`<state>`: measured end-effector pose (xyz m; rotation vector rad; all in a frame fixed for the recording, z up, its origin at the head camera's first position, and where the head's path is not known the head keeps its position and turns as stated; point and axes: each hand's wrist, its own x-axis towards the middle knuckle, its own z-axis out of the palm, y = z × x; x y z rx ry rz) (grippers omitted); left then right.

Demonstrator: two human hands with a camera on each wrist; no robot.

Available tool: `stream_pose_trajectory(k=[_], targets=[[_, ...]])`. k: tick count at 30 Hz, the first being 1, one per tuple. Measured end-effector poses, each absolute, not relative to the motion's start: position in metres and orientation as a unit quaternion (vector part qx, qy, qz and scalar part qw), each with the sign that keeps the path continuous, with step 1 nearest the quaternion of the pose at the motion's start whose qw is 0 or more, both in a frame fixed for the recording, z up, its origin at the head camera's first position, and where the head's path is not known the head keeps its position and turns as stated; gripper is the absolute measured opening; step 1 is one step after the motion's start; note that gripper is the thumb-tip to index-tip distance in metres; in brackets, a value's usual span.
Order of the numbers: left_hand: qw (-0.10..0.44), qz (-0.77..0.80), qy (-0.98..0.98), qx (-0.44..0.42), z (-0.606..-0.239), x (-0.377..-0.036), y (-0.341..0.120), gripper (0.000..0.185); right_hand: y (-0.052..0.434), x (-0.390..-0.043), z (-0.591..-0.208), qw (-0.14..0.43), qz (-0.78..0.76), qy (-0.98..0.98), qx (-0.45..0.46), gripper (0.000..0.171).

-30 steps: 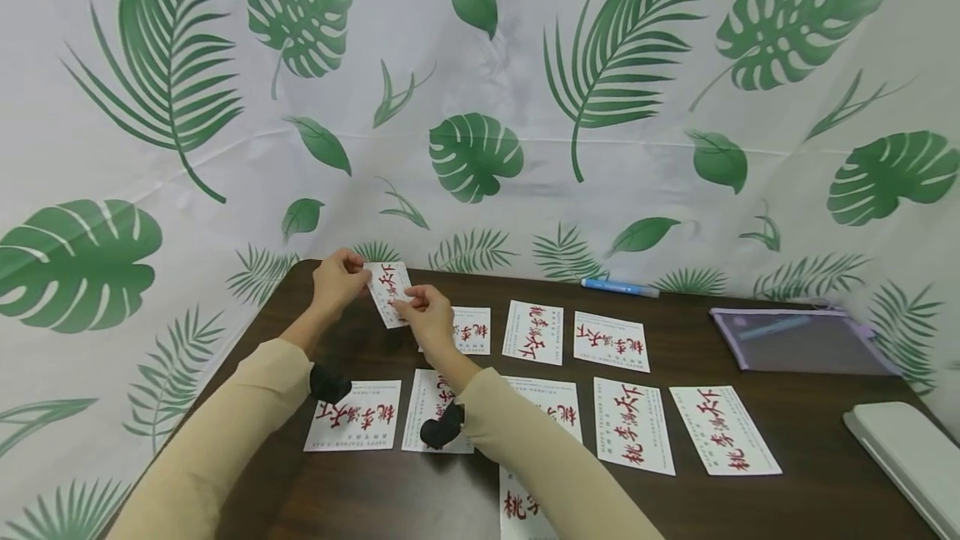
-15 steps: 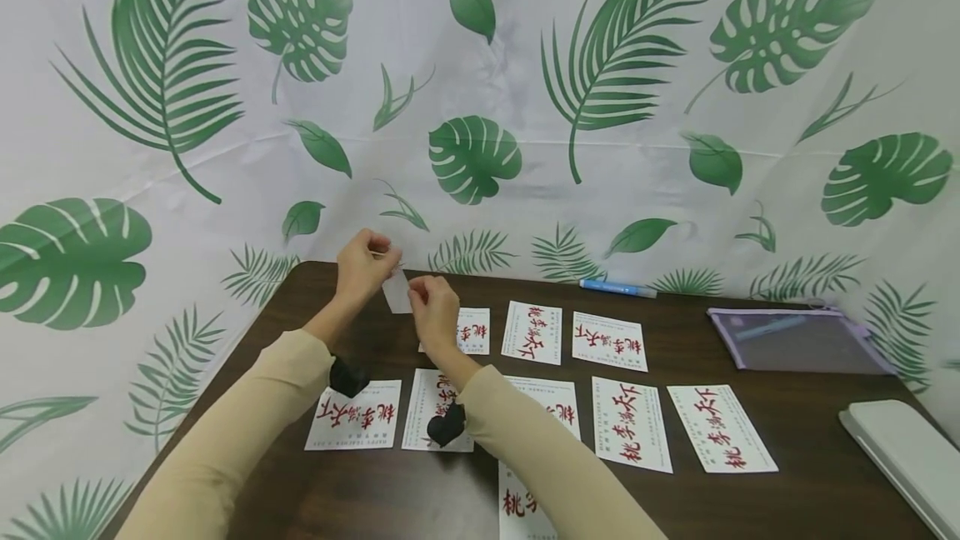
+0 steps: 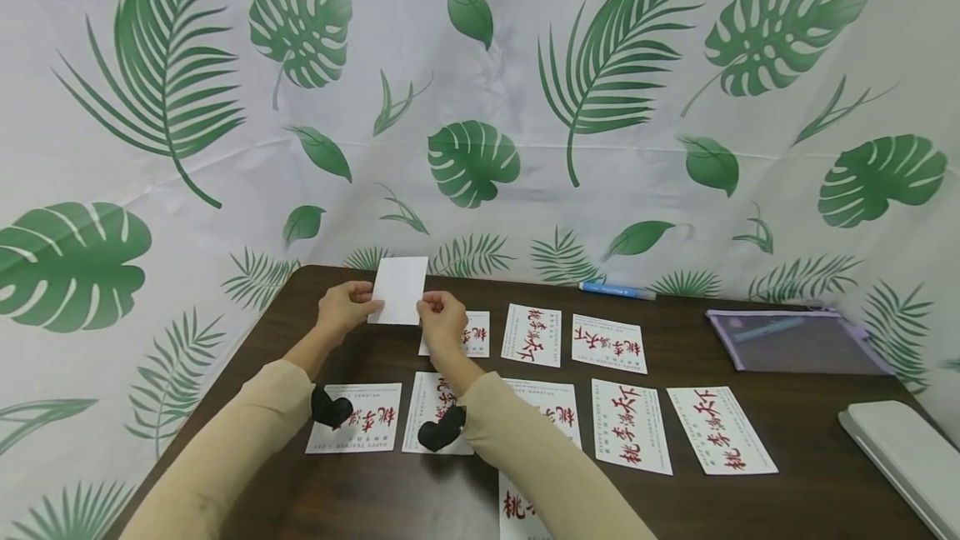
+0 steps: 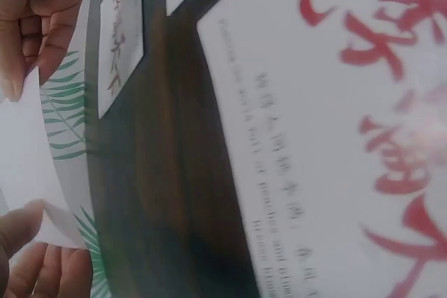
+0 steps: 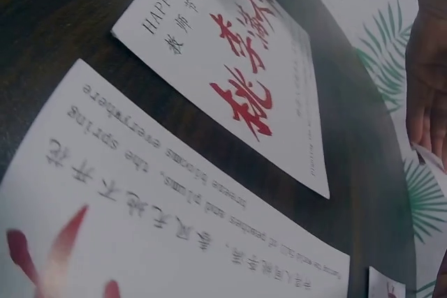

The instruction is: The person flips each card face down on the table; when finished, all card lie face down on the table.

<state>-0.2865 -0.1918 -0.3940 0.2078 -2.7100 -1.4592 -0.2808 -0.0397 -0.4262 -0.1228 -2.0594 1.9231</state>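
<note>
Both hands hold one white card upright above the far left part of the dark wooden table, its blank side toward me. My left hand pinches the card's left edge and my right hand pinches its lower right corner. Below them several cards with red characters lie face up in two rows, among them one in the far row and one in the near row. In the left wrist view the held card shows pinched between fingertips over a printed card.
A blue pen lies at the table's far edge. A purple mesh pouch sits at the far right, and a flat pale case at the near right edge. A leaf-printed cloth hangs behind and to the left.
The held card has been turned over: its red print faced me a second ago, now its blank side does. Both hands rose slightly during the turn and came back down.
</note>
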Motion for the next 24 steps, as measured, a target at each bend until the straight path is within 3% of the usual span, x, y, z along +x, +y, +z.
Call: stream_pose_trajectory(k=[10,24], targets=[[0.026,-0.424,-0.902,0.075,-0.401,-0.277,-0.203,0.036,-0.049,-0.273,-0.438,0.114,0.692,-0.707,-0.091,0.013],[-0.015,-0.393,-0.916,0.081,-0.409,-0.268,-0.220,0.035,-0.055,-0.262,-0.442,0.033,0.650,-0.757,-0.048,0.025]])
